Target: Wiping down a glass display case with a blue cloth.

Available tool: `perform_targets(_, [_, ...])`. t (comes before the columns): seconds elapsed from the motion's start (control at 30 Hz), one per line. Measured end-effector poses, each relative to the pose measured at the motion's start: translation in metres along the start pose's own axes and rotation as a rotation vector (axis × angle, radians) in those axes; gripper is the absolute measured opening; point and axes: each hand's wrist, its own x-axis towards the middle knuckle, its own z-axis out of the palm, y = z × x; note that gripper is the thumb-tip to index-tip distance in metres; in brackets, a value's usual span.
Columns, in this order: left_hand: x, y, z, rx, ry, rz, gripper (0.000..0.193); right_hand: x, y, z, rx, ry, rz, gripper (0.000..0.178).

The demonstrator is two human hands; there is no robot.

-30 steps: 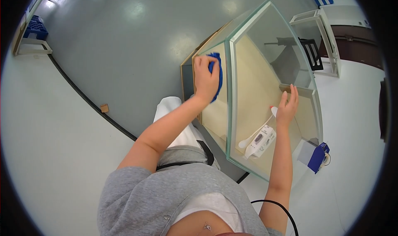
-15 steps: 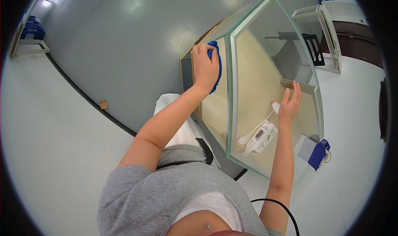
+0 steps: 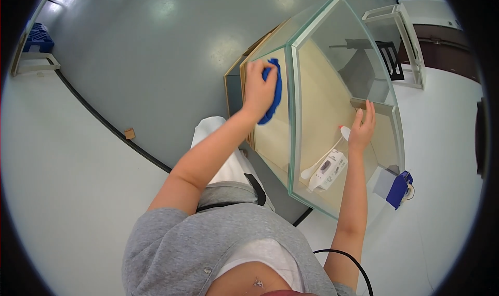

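Note:
A bunched blue cloth point(image 3: 274, 96) is gripped in my left hand point(image 3: 259, 88), held against the left glass side of a glass tank point(image 3: 292, 119). My right hand point(image 3: 362, 129) has its fingers stretched out and holds nothing; it is over the tank's right part, and I cannot tell whether it touches the glass. Beside that hand, within the tank's outline, are a white and grey printed box point(image 3: 328, 171) and a slim white item with a cord and a red tip point(image 3: 344, 133).
A blue tape dispenser point(image 3: 399, 190) stands by the tank's near right corner. White frames with a black slotted piece point(image 3: 390, 60) are at the far right. A small brown block point(image 3: 129, 134) lies on the left near a black strip. A blue crate point(image 3: 39, 36) sits far left.
My left hand has slid the blue cloth slightly nearer and to the right along the glass. My right hand stays in nearly the same place.

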Motion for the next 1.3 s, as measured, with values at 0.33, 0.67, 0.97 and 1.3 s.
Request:
perform_targets(0.33, [-0.043,0.012,0.003,-0.053,-0.006,-0.111,0.016,0.0,0.002,-0.002,0.0,0.004,-0.007,0.04])
perform_targets(0.67, [-0.005,0.0,0.009,-0.037,0.08,-0.083,0.013,-0.002,0.0,0.001,-0.015,0.003,0.016,0.04])
perform_targets(0.97, [-0.048,0.015,0.006,-0.009,0.05,-0.002,0.011,0.001,0.003,-0.002,0.0,0.027,-0.022,0.04])
perform_targets(1.3, [-0.03,0.014,0.003,0.02,0.032,-0.031,0.012,0.001,0.002,0.0,-0.013,0.008,-0.014,0.041])
